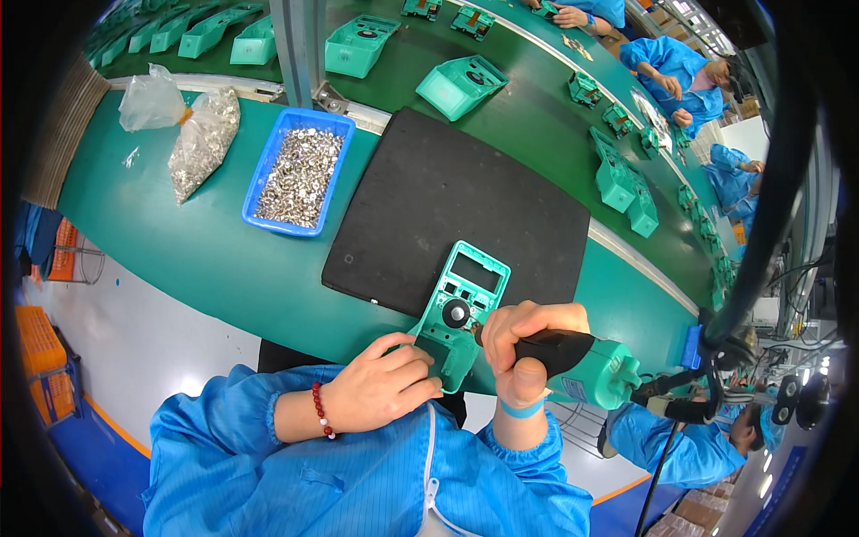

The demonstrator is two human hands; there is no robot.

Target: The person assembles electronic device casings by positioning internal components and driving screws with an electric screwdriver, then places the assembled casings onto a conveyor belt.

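Observation:
A green plastic housing (479, 293) with a rectangular window and a round black knob (456, 312) tilts over the near edge of a black mat. My left hand (383, 383) is closed on its lower left edge. In my right hand (530, 345) is a green and black electric screwdriver (598, 374), lying almost level with its tip toward the housing's lower right side. My fingers hide part of the tip, so I cannot tell whether it touches. Left of the mat, a blue tray (248, 199) holds many small metal screws.
A tied clear bag of small metal parts (204, 143) lies left of the tray. Beyond the black mat (465, 179), a green conveyor (528, 134) carries several green housings. A metal post (298, 54) rises at its near edge. Several co-workers in blue sit along the far side.

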